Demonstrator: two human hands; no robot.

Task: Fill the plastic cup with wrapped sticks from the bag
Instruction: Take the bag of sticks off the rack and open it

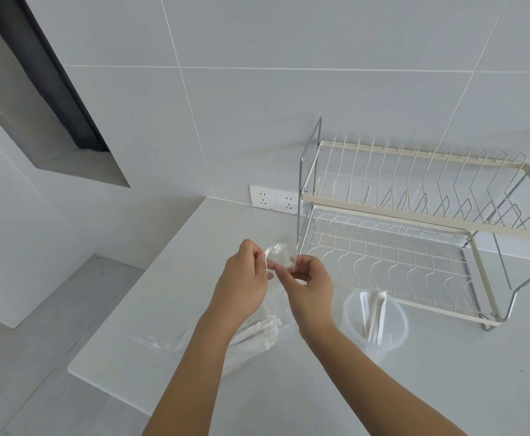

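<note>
A clear plastic bag (278,254) hangs over the white counter, its mouth pinched between both hands. My left hand (245,278) grips the bag's left edge, and my right hand (309,284) holds the right edge with thumb and fingers. Several white wrapped sticks (257,333) lie in the bag's lower part, which rests on the counter under my forearms. A clear plastic cup (375,319) stands upright to the right of my right hand, with a few wrapped sticks (374,313) leaning inside it.
A two-tier wire dish rack (414,221) stands right behind the cup. A double wall socket (273,198) sits on the tiled wall. The counter's left edge (125,306) drops to the grey floor.
</note>
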